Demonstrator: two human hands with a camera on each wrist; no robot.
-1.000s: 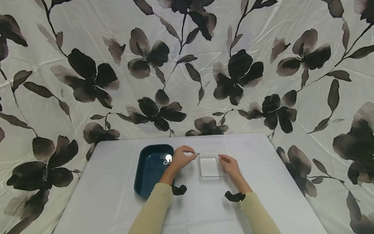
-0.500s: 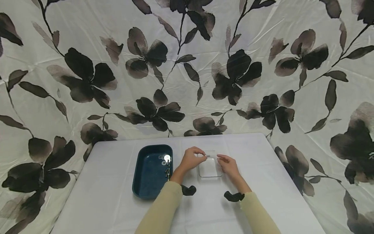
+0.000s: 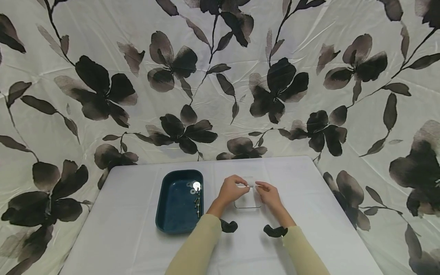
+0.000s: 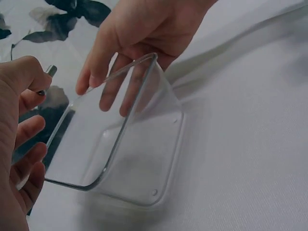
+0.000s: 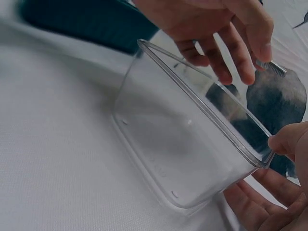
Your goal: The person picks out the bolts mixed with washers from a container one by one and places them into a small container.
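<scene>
My left hand (image 3: 233, 190) pinches a small threaded metal bolt (image 5: 275, 69) between thumb and forefinger, and its other fingers hang loosely apart. The bolt points sideways over the clear square plastic container (image 5: 159, 110); its threaded end also shows in the left wrist view. My right hand (image 3: 270, 194) grips the container at its right rim, thumb on the edge and fingers outside against the wall. Through the clear walls no contents show. In the head view my left hand covers part of the container's left side.
A dark blue tray (image 3: 172, 214) stands on the white-covered table (image 3: 130, 214) to the left. Several washers (image 3: 192, 191), a bright white round piece (image 3: 196, 186) and several brass-coloured screws (image 3: 197, 202) lie along its right side. A floral curtain (image 3: 227, 114) hangs behind the table.
My left hand has moved right with the bolt, from the container's left edge to over the container, uncovering the screws in the tray. The right hand stays at the container's right rim.
</scene>
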